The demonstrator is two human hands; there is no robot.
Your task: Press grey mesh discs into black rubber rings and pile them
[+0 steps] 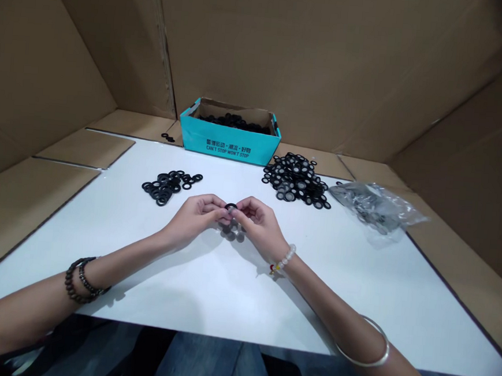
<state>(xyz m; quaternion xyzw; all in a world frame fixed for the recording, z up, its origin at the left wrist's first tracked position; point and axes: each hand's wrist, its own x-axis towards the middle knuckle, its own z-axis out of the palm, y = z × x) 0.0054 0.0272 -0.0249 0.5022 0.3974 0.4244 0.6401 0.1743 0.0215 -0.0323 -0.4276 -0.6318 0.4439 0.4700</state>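
My left hand (194, 217) and my right hand (259, 223) meet at the fingertips above the white table. Pinched between them is a small black rubber ring (231, 206), with something silvery, perhaps a mesh disc, showing at its centre. Just below my fingers lies a small group of mesh-centred black rings (232, 231). A loose pile of plain black rings (168, 186) sits beyond my left hand. A larger pile of mesh-centred rings (295, 180) lies beyond my right hand.
A clear plastic bag (373, 206) of grey parts lies at the table's right. Behind the piles stands a teal cardboard box (228, 147) holding black rings. Cardboard sheets (93, 36) line the back and sides, and a white table top (99, 240) fills the foreground.
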